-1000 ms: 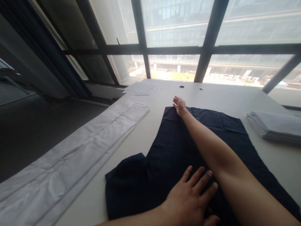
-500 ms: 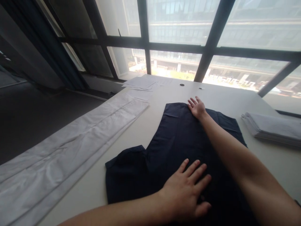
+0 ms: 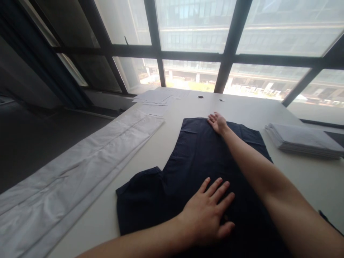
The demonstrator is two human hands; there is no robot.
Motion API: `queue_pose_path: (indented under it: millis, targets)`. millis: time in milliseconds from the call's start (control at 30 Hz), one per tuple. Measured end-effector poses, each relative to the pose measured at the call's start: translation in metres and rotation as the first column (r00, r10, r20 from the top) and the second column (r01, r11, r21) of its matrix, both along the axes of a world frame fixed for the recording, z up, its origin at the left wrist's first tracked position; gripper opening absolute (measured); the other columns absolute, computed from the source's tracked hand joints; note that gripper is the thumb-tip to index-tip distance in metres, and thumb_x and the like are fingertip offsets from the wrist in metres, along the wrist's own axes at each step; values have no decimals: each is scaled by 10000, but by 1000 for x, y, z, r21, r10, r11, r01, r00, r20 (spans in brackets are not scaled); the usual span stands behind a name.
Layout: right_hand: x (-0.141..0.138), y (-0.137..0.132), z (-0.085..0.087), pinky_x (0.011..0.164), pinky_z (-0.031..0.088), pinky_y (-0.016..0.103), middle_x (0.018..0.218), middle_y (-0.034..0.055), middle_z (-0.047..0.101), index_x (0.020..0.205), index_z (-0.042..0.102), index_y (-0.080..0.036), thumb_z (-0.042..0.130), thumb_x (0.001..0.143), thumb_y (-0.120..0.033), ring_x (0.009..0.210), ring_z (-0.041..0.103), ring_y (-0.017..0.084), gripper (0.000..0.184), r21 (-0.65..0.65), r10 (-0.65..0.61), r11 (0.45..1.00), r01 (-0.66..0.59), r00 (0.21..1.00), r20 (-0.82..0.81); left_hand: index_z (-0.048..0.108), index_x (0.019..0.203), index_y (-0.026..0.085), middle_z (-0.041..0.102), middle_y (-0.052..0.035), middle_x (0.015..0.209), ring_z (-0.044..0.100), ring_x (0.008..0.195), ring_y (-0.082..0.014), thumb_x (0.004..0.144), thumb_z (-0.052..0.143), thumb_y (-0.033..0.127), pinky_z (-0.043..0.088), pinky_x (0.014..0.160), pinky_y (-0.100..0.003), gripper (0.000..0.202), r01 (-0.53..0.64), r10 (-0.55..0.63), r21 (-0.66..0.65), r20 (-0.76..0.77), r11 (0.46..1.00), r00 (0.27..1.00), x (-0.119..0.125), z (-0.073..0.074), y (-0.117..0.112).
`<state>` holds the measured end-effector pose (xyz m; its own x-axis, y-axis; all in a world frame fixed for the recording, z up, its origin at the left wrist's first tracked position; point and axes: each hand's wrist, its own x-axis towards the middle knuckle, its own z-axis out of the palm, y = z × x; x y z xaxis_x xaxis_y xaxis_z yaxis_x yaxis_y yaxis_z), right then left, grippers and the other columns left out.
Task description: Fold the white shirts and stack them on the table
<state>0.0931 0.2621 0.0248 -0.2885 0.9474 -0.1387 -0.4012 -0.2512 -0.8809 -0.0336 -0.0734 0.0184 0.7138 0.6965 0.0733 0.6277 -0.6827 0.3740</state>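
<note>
A dark navy garment (image 3: 185, 161), which looks like a short-sleeved shirt, lies spread out on the white table (image 3: 99, 208). One sleeve points to the left. Flat on the near part of the cloth rests my left hand (image 3: 205, 215), its fingers spread apart. My right hand (image 3: 218, 123) reaches to the garment's far edge, fingers stretched out and palm partly turned up, with nothing visible in it. The right forearm covers part of the cloth on that side, and the garment's near end runs out of view.
Along the left table edge lies a long folded white cloth (image 3: 80, 168). Paper sheets (image 3: 153, 97) sit at the far left corner. A stack of folded white fabric (image 3: 306, 139) is on the right. Two round holes (image 3: 200, 97) pierce the far tabletop, before large windows (image 3: 193, 71).
The whole view has shifted, so the table things appear slightly farther left. My right hand's fingers have turned a little; both hands keep about the same places on the garment.
</note>
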Motion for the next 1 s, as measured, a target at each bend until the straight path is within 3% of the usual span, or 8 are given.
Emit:
queue_pose_path:
  millis: [67, 133, 367, 567, 667, 733, 800, 1000]
  targets:
    - [6, 15, 3, 934, 550, 339, 1260, 42, 655, 1253, 568, -296, 364, 977, -268, 1156, 629, 143, 344, 26, -353, 935, 354, 935, -36, 287, 1581, 225, 157, -69, 1677, 65, 1552, -272, 1007, 339, 606, 83, 1253, -518, 691, -2, 2, 4, 4, 1000, 1000, 0, 0, 0]
    - [17, 14, 7, 929, 551, 324, 1255, 46, 651, 1181, 604, -271, 391, 969, -280, 1160, 623, 150, 301, 47, -393, 917, 395, 918, -52, 287, 1581, 225, 156, -72, 1677, 65, 1552, -271, 1007, 336, 608, 83, 1251, -518, 692, 3, -3, 3, 8, 1000, 1000, -1, 0, 0]
    - [68, -100, 22, 991, 528, 442, 1239, 100, 690, 1172, 635, -220, 360, 1011, -424, 1163, 638, 242, 378, 39, -10, 999, 14, 996, -92, 282, 1582, 239, 152, -70, 1680, 64, 1552, -270, 1003, 340, 615, 61, 1247, -518, 693, 12, -12, 27, -20, 1000, 1000, 1, -3, 2]
    - [124, -209, 7, 1057, 461, 536, 1418, 152, 579, 1343, 561, -185, 236, 984, -685, 1296, 557, 309, 696, -165, 324, 920, -354, 927, -187, 284, 1582, 241, 179, -76, 1675, 85, 1550, -270, 1014, 315, 615, 74, 1244, -514, 681, 29, -22, 90, -68, 996, 997, 2, -5, 4]
    - [171, -212, -1, 985, 530, 497, 1296, 159, 647, 1286, 574, -183, 248, 1009, -614, 1228, 607, 279, 608, -186, -42, 982, 13, 988, -149, 279, 1586, 258, 168, -59, 1678, 88, 1551, -261, 1016, 318, 611, 85, 1246, -501, 671, 31, -22, 109, -87, 994, 996, 2, -5, 5]
    - [200, -208, 1, 946, 566, 427, 1236, 102, 676, 1235, 590, -243, 256, 1028, -539, 1177, 634, 221, 492, -108, -413, 910, 400, 899, -148, 279, 1587, 264, 161, -52, 1679, 94, 1550, -259, 1015, 333, 605, 87, 1249, -492, 669, 35, -24, 115, -101, 993, 995, 2, -6, 6]
    - [212, -214, 8, 938, 576, 407, 1219, 71, 685, 1191, 611, -280, 255, 1034, -503, 1163, 640, 199, 449, -49, -560, 827, 560, 811, -169, 280, 1588, 267, 162, -49, 1679, 100, 1550, -260, 1013, 351, 597, 89, 1250, -489, 666, 40, -27, 118, -111, 992, 993, 2, -6, 7]
    - [158, -302, 10, 1047, 496, 499, 1374, 109, 627, 1183, 666, -228, 292, 1014, -578, 1286, 576, 274, 540, -33, -122, 992, 118, 980, -155, 279, 1588, 286, 154, -43, 1679, 92, 1550, -257, 1012, 367, 592, 94, 1250, -496, 658, 40, -27, 118, -117, 992, 993, 2, -5, 8]
